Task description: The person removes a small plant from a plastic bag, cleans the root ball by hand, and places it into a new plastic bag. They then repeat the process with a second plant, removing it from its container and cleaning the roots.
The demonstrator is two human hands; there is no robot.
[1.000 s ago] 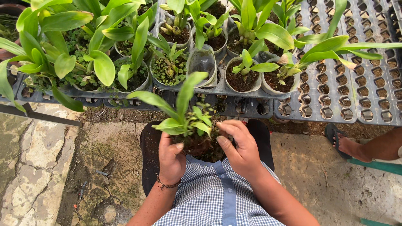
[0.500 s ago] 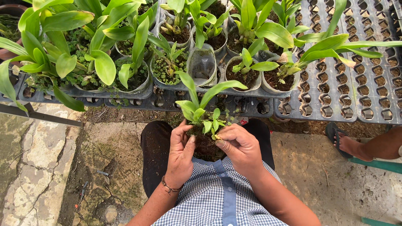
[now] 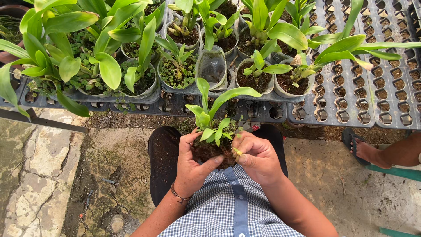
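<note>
A small green plant (image 3: 213,115) with long leaves rises from a dark clump of soil and roots (image 3: 209,153) held over my lap. My left hand (image 3: 191,166) cups the clump from the left and below, thumb across its front. My right hand (image 3: 256,156) is at the clump's right side, fingers pinched on a small pale green bit pulled from it. An empty clear plastic pot (image 3: 212,67) leans among the planted pots on the tray just beyond.
Black plastic trays (image 3: 351,98) with round holes run across the top; several pots of leafy plants (image 3: 253,77) fill the left and middle ones. Another person's foot in a sandal (image 3: 359,151) rests at the right. Cracked stone paving (image 3: 39,175) lies at the left.
The plant has been turned in my hands, its leaves swinging right. My left hand has slid under the clump, and my right hand has drawn back to the right with a small piece.
</note>
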